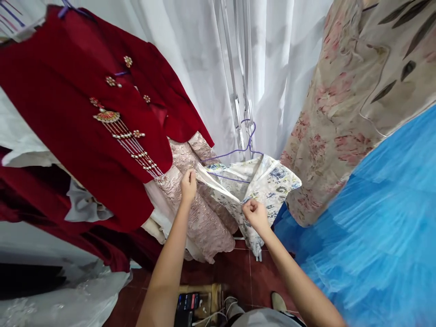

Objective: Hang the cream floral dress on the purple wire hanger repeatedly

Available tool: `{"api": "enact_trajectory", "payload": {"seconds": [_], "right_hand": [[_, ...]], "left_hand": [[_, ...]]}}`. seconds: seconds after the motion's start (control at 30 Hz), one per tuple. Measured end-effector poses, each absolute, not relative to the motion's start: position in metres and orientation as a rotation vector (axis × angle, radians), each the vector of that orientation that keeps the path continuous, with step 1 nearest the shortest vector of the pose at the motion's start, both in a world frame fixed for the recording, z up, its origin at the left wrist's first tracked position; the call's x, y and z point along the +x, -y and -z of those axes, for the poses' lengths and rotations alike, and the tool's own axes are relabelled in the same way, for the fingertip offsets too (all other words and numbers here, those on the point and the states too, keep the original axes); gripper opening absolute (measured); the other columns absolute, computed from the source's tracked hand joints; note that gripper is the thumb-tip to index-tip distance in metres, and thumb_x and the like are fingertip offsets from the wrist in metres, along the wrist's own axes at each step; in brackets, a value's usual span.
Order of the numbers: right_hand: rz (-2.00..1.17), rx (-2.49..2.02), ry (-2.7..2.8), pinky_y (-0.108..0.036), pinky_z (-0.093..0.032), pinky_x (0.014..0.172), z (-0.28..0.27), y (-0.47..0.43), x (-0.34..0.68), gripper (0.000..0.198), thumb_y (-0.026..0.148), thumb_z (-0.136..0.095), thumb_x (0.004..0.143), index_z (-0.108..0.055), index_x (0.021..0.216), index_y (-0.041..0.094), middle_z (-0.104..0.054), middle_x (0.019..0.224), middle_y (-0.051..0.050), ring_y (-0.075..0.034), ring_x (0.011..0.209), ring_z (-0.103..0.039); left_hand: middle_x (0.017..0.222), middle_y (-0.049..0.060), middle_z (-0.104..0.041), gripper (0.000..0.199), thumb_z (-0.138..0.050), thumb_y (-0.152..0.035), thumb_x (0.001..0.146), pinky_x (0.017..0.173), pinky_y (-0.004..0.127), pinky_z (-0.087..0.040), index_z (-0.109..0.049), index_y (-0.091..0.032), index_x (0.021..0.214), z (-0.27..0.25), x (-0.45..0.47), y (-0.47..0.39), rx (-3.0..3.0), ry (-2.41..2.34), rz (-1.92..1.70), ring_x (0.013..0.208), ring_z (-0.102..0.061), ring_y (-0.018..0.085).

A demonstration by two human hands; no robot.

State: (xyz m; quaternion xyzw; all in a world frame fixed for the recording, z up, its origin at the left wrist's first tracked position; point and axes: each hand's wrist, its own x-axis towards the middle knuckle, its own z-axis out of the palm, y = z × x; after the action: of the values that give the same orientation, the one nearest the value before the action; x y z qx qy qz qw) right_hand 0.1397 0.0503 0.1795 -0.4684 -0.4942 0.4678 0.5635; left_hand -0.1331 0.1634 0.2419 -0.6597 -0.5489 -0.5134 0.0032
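A white blouse with a blue floral print (272, 186) hangs in the middle on a purple hanger (248, 147). At the blouse's left shoulder edge, my left hand (189, 185) is closed on the fabric, drawing that side out. My right hand (255, 214) is a fist-like pinch at the blouse's front, where the neckline edges meet. The fabric between its fingers is mostly hidden. Behind my left hand hangs a shiny pink textured garment (207, 222).
A dark red jacket (112, 113) with beaded ornaments hangs at left. White curtains (272, 68) form the back. To the right hang a beige floral garment (323, 150) and a blue tulle dress (381, 218). A wooden stool or crate (216, 295) with cables stands on the red tiled floor (238, 272).
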Motion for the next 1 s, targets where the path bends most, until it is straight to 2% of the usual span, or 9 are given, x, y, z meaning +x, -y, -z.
{"api": "enact_trajectory", "payload": {"seconds": [0.27, 0.37, 0.43, 0.53, 0.6, 0.7, 0.8, 0.9, 1.0], "right_hand": [[-1.087, -1.404, 1.408, -0.03, -0.044, 0.06, -0.111, -0.032, 0.205, 0.016, 0.033, -0.061, 0.077, -0.057, 0.067, 0.021, -0.061, 0.055, 0.001, -0.018, 0.054, -0.058], [-1.088, -1.378, 1.546, -0.034, -0.05, 0.073, -0.103, -0.023, 0.216, 0.035, 0.034, -0.076, 0.069, -0.067, 0.098, 0.018, -0.074, 0.093, -0.008, -0.024, 0.079, -0.066], [-1.129, -1.169, 1.625, -0.034, -0.05, 0.082, -0.111, -0.018, 0.22, 0.05, 0.034, -0.08, 0.067, -0.066, 0.112, 0.018, -0.072, 0.113, -0.009, -0.025, 0.095, -0.065], [-1.239, -0.989, 1.685, -0.03, -0.048, 0.074, -0.137, -0.014, 0.229, 0.022, 0.035, -0.069, 0.082, -0.067, 0.093, 0.015, -0.071, 0.089, -0.004, -0.02, 0.081, -0.062], [-1.271, -0.964, 1.727, -0.027, -0.044, 0.065, -0.156, -0.012, 0.243, 0.023, 0.035, -0.061, 0.09, -0.066, 0.08, 0.015, -0.066, 0.075, -0.001, -0.017, 0.069, -0.056], [-1.161, -0.92, 1.809, -0.027, -0.045, 0.068, -0.18, -0.007, 0.269, 0.024, 0.031, -0.056, 0.093, -0.068, 0.079, 0.017, -0.068, 0.077, -0.001, -0.018, 0.071, -0.059], [-0.932, -0.967, 1.781, -0.031, -0.05, 0.076, -0.196, -0.003, 0.29, 0.021, 0.023, -0.053, 0.092, -0.074, 0.089, 0.02, -0.074, 0.088, -0.004, -0.022, 0.081, -0.067], [-0.665, -1.051, 1.69, -0.034, -0.052, 0.08, -0.206, -0.003, 0.305, 0.022, 0.021, -0.056, 0.088, -0.077, 0.096, 0.023, -0.077, 0.096, -0.006, -0.025, 0.088, -0.07], [-0.487, -1.061, 1.611, -0.034, -0.052, 0.075, -0.211, -0.009, 0.321, 0.019, 0.023, -0.059, 0.086, -0.078, 0.091, 0.024, -0.076, 0.09, -0.007, -0.024, 0.081, -0.069]], "left_hand": [[0.084, 0.006, -0.066, 0.028, -0.042, -0.037, 0.098, 0.079, 0.03, -0.052, -0.06, -0.018, 0.089, -0.159, -0.057, -0.09, -2.144, 1.968, 1.841, 0.083, -0.063, 0.019], [0.087, 0.006, -0.067, 0.026, -0.048, -0.033, 0.098, 0.081, 0.029, -0.051, -0.066, -0.018, 0.088, -0.154, 0.0, -0.059, -2.497, 1.75, 1.751, 0.085, -0.064, 0.018], [0.088, 0.006, -0.068, 0.024, -0.051, -0.029, 0.097, 0.084, 0.029, -0.051, -0.069, -0.018, 0.086, -0.158, 0.039, -0.047, -2.759, 1.592, 1.631, 0.087, -0.065, 0.018], [0.087, 0.005, -0.069, 0.022, -0.052, -0.03, 0.097, 0.081, 0.027, -0.05, -0.069, -0.019, 0.089, -0.17, 0.076, -0.04, -2.965, 1.615, 1.663, 0.085, -0.065, 0.017], [0.081, 0.002, -0.067, 0.02, -0.058, -0.037, 0.096, 0.07, 0.025, -0.048, -0.066, -0.02, 0.102, -0.176, 0.083, -0.039, -3.039, 1.755, 1.885, 0.073, -0.062, 0.014], [0.085, 0.001, -0.065, 0.056, -0.076, -0.051, 0.081, 0.062, 0.023, -0.046, -0.053, -0.024, 0.125, -0.172, 0.08, -0.028, -3.344, 1.775, 2.22, 0.067, -0.06, 0.013], [0.103, 0.006, -0.068, 0.075, -0.086, -0.049, 0.069, 0.077, 0.03, -0.053, -0.052, -0.025, 0.132, -0.151, 0.083, -0.001, -3.789, 1.666, 1.918, 0.087, -0.066, 0.02], [0.096, 0.005, -0.07, 0.047, -0.077, -0.032, 0.077, 0.082, 0.032, -0.053, -0.063, -0.022, 0.121, -0.123, 0.087, 0.026, -3.641, 1.862, 1.394, 0.087, -0.065, 0.021], [0.082, 0.003, -0.068, 0.017, -0.057, -0.016, 0.084, 0.076, 0.03, -0.051, -0.069, -0.02, 0.096, -0.111, 0.078, 0.03, -3.202, 1.973, 1.351, 0.077, -0.061, 0.019]]}}
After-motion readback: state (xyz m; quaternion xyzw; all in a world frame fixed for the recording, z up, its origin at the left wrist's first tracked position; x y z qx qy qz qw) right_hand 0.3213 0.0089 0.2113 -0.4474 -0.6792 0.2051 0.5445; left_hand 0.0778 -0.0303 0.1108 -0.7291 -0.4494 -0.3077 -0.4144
